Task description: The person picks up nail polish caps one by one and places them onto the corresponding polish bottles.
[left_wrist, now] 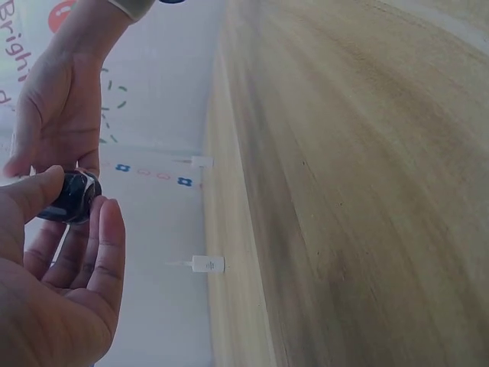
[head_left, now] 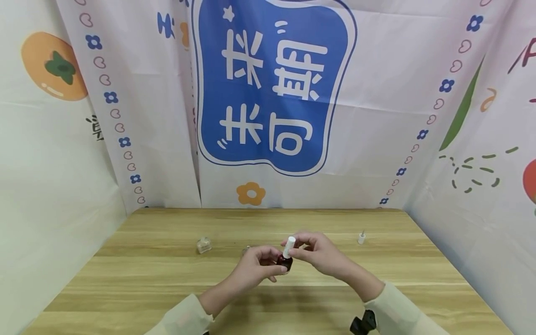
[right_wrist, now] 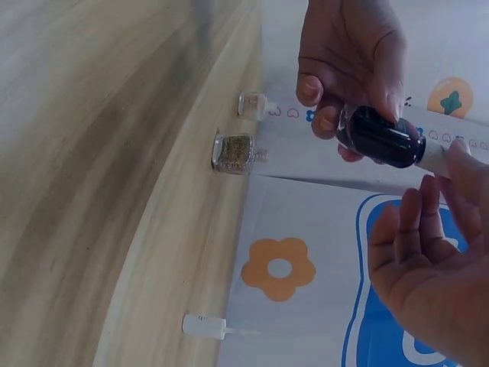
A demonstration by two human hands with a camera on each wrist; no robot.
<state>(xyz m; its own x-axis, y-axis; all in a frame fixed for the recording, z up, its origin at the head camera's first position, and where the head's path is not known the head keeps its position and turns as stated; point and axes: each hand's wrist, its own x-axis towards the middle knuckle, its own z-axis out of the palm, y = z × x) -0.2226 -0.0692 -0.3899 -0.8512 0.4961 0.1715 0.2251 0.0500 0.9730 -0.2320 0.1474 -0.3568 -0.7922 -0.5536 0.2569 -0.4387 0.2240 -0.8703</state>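
Note:
Above the middle of the table, my left hand holds a dark nail polish bottle between thumb and fingers. Its white cap points up and is pinched by the thumb and fingers of my right hand. From the right wrist view, the bottle looks nearly black, and the cap sits at its neck. Whether the cap is screwed tight cannot be told. The left wrist view shows the bottle in the left fingers, with its cap hidden.
An uncapped clear bottle stands on the wooden table at the left. Behind my left hand is a glittery uncapped bottle. Two white brush caps stand with bristles up, one of them at the right. Printed cloth surrounds the table.

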